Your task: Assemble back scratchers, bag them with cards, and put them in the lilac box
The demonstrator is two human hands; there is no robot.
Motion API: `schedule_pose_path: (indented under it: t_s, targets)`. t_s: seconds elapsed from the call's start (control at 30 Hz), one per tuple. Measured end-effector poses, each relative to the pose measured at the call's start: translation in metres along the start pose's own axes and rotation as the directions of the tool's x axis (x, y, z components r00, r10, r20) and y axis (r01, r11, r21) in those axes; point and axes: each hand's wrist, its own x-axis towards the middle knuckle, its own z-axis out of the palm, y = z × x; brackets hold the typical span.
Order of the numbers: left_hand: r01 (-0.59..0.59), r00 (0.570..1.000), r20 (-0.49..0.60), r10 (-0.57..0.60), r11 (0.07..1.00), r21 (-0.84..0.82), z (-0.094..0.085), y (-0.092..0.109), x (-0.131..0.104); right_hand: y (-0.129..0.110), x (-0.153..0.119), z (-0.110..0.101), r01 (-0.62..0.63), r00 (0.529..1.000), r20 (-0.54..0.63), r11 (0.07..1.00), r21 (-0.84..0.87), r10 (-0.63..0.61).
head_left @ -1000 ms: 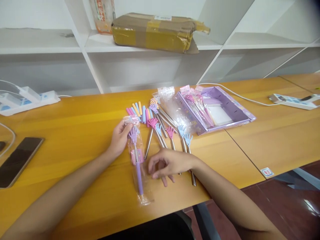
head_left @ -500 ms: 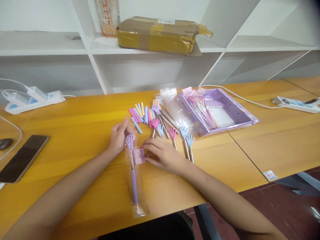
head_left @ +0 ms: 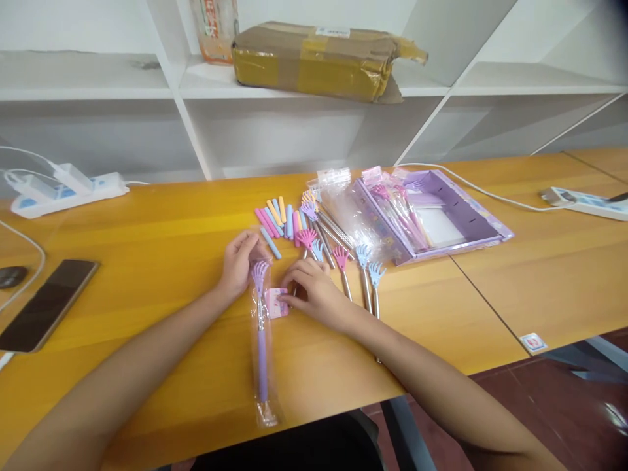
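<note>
My left hand (head_left: 237,263) pinches the upper end of a clear plastic bag (head_left: 266,413), fingers closed. Inside the bag lies a purple back scratcher (head_left: 261,353) with a hand-shaped head, a metal shaft and a purple handle. A small pink card (head_left: 275,303) is beside the bag's upper part, gripped at its right edge by my right hand (head_left: 314,292). Just beyond that hand lie pink back scratcher heads (head_left: 340,258) and blue ones (head_left: 377,273) on bare metal rods. Loose coloured handle sleeves (head_left: 269,242) lie past my left hand.
At the back right, a purple open box (head_left: 461,245) holds bagged back scratchers. Empty-looking clear bags (head_left: 338,190) overlap its left side. A phone (head_left: 46,304) and a power strip (head_left: 73,194) are on the left. A taped carton (head_left: 314,62) sits on the shelf.
The pink card has tilted upright a little and shows more of its face, with my right fingers on its edge. The view has shifted slightly; the bagged back scratcher stands straighter.
</note>
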Motion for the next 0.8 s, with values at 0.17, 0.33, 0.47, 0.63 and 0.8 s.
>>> schedule_pose_path:
  t_s: [0.17,0.33,0.47,0.63,0.8]
  targets:
    - [-0.070,0.997,0.038,0.070,0.998,0.003,0.000,-0.003,0.000,-0.001,0.002,-0.004,-0.078,0.997,0.005,0.991,0.112,0.078]
    - [-0.049,0.998,0.034,0.049,0.999,-0.001,0.001,-0.003,0.001,-0.001,0.002,0.001,-0.041,0.998,0.054,0.998,0.039,0.039]
    - [-0.031,0.998,0.047,0.031,0.999,-0.008,0.000,-0.004,0.002,0.001,0.004,0.006,-0.099,0.994,0.045,0.991,0.090,0.096]
    - [-0.046,0.998,0.053,0.045,0.999,0.008,-0.002,-0.007,0.003,0.001,0.007,0.003,-0.147,0.989,0.007,0.971,0.189,0.149]
    - [-0.038,0.998,0.056,0.035,0.998,0.052,-0.003,-0.008,0.003,-0.002,0.007,-0.001,-0.122,0.992,-0.002,0.972,0.202,0.125]
